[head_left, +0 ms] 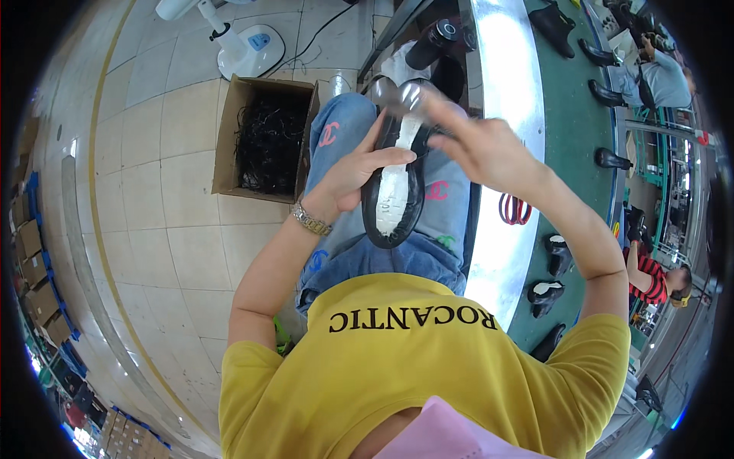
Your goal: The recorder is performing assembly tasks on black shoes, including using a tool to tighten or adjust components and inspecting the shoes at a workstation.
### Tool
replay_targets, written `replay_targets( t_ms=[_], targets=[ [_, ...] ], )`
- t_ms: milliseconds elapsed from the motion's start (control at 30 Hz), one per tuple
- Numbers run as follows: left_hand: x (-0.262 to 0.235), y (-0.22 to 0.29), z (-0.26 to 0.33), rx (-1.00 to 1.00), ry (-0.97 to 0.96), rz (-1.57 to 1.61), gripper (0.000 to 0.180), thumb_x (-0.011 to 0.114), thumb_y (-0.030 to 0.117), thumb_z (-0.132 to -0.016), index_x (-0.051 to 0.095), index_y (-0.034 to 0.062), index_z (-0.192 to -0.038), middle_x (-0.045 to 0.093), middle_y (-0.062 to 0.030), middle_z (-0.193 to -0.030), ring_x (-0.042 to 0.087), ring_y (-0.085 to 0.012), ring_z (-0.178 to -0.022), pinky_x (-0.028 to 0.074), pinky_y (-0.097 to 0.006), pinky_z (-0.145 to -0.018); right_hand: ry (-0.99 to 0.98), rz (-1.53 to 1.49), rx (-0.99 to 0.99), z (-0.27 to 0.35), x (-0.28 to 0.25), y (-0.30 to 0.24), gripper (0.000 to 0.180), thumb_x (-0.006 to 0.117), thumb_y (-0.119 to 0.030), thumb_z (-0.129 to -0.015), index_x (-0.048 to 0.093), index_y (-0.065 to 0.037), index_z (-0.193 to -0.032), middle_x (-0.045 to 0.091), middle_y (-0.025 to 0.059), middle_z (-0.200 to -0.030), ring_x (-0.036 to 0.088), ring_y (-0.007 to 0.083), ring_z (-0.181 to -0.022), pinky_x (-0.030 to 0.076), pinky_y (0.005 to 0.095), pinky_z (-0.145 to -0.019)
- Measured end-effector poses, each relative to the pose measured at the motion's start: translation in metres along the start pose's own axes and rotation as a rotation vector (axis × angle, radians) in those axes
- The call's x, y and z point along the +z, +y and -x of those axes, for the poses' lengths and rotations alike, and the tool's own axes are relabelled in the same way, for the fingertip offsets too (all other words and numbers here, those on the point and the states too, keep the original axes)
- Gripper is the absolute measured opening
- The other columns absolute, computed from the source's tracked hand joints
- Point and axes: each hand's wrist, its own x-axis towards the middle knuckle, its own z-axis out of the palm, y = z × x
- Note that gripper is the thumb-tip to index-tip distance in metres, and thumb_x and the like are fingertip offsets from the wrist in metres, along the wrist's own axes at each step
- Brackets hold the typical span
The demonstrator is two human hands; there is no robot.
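Note:
Over my lap lies a black shoe upper (414, 200) on its last, underside up, with a white strip down its middle. My left hand (367, 162) grips its left side, the thumb lying across the white strip. My right hand (480, 149) is above the shoe's far right side, its fingers smeared by motion, so I cannot make out whether they hold anything. Just beyond my fingers, at the far end of the shoe, are shiny rounded metal parts (384, 90), also blurred.
A cardboard box (223, 157) of black scraps stands on the left floor, near a white appliance base (252, 52). Right of my legs runs a metal bench (501, 92), with red-handled scissors (515, 209). Beyond, black shoes (560, 254) stand on a green belt (569, 138); two people sit there.

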Motion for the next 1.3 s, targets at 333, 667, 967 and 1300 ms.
replay_targets(
  t_ms=[333,667,967,1300],
  targets=[
    [-0.014,-0.01,0.013,-0.019,-0.081,-0.067,0.079,0.067,0.012,-0.089,0.02,0.0131,-0.152,0.051,-0.007,-0.13,0.056,-0.0148,-0.112,0.05,-0.034,-0.091,-0.256,0.098,0.034,0.01,0.01,-0.014,0.065,0.061,-0.018,-0.092,0.031,-0.025,-0.149,0.06,0.0128,-0.059,0.059,0.0327,-0.05,0.046,0.0421,-0.047],
    [0.008,-0.033,0.031,0.11,0.131,0.081,0.073,0.056,0.019,-0.097,0.012,0.0122,-0.155,0.043,-0.0072,-0.14,0.049,-0.0162,-0.124,0.045,-0.032,-0.1,-0.287,0.18,-0.009,0.004,-0.004,-0.021,0.064,0.061,-0.02,-0.092,0.032,-0.022,-0.149,0.06,0.0122,-0.06,0.058,0.0283,-0.046,0.044,0.0394,-0.043],
    [-0.002,-0.03,0.032,-0.005,0.088,-0.062,0.098,0.073,-0.005,-0.078,0.014,0.0166,-0.154,0.052,-0.0066,-0.127,0.056,-0.0175,-0.112,0.05,-0.033,-0.092,-0.343,0.139,-0.085,0.019,-0.001,-0.042,0.079,0.056,-0.007,-0.083,0.021,-0.019,-0.153,0.056,0.01,-0.052,0.057,0.0256,-0.041,0.044,0.037,-0.039],
    [-0.01,-0.031,0.029,0.133,0.021,-0.429,0.122,0.075,-0.007,-0.073,-0.008,0.0279,-0.155,0.043,-0.0072,-0.138,0.05,-0.0161,-0.119,0.05,-0.032,-0.093,-0.231,0.096,-0.269,0.041,0.01,-0.054,0.084,0.055,-0.004,-0.078,0.021,-0.018,-0.154,0.059,0.0148,-0.058,0.059,0.0241,-0.044,0.045,0.0358,-0.038]
  ],
)
